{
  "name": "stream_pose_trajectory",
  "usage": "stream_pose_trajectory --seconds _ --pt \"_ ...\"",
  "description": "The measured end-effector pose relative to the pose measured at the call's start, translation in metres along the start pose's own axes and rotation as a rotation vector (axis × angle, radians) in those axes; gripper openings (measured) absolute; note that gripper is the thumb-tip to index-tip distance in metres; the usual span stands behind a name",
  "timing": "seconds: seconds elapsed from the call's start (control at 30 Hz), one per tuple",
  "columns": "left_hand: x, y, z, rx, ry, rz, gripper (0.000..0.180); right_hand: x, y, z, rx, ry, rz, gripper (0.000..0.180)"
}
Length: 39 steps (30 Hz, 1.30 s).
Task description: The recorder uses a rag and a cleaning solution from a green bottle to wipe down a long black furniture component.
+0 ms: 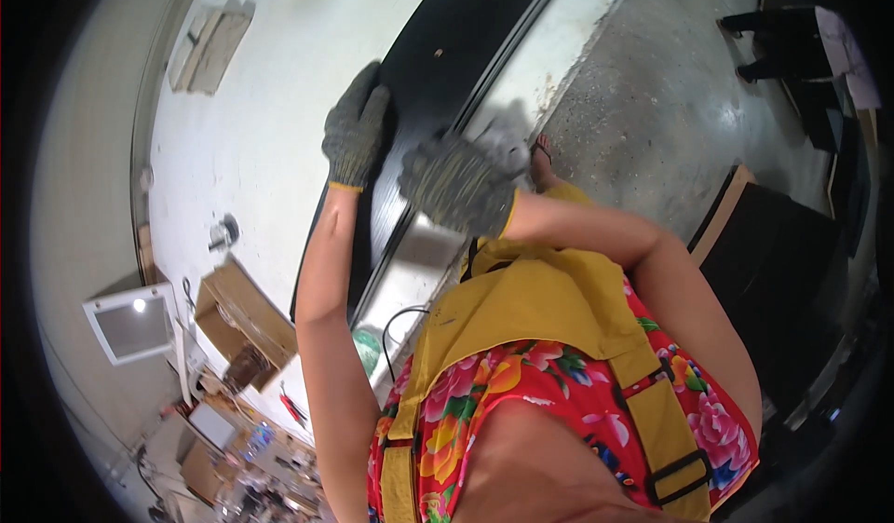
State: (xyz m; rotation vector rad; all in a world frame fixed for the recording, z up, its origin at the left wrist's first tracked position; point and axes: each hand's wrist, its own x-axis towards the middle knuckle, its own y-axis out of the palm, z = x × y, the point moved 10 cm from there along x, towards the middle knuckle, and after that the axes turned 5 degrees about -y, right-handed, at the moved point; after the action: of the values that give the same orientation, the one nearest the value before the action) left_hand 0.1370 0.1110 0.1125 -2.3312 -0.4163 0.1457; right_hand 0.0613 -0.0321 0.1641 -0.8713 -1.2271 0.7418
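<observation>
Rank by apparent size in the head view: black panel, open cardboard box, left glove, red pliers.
1. black panel
2. open cardboard box
3. left glove, nearer the camera, so its place against the box is unsure
4. red pliers

A long black panel point(438, 67) lies flat on a white work table point(251, 122), running from the near edge away toward the upper right. Its surface is smooth, dark and glossy, with a small pale speck near the far end. Its right long edge sits along the table's edge, beside a pale metallic strip, and its left long edge lies on the white top.
</observation>
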Motion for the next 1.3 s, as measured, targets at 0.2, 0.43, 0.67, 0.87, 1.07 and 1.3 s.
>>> stream_pose_trajectory --seconds 0.2,0.43,0.67,0.87,1.07,1.3 --pt "-0.003 0.004 -0.006 -0.089 -0.050 0.036 0.047 -0.023 -0.014 -0.101 -0.042 0.215 0.173 0.013" --pt "-0.005 0.004 -0.007 -0.108 -0.099 0.027 0.044 -0.084 -0.093 -0.383 -0.315 0.711 -0.150 0.021" --pt "0.015 0.018 -0.016 -0.098 -0.181 0.033 0.043 -0.088 -0.089 -0.425 -0.360 0.629 -0.008 0.015" --pt "0.156 0.095 -0.138 -0.238 0.025 0.067 0.050 -0.049 -0.055 -0.268 -0.110 0.346 0.012 0.016" --pt "0.180 0.131 -0.136 -0.326 -0.074 0.059 0.054 -0.079 -0.080 -0.367 -0.082 0.445 -0.117 0.019" --pt "0.180 0.130 -0.143 -0.276 -0.145 0.083 0.052 -0.119 -0.121 -0.556 -0.371 0.664 -0.254 0.030"
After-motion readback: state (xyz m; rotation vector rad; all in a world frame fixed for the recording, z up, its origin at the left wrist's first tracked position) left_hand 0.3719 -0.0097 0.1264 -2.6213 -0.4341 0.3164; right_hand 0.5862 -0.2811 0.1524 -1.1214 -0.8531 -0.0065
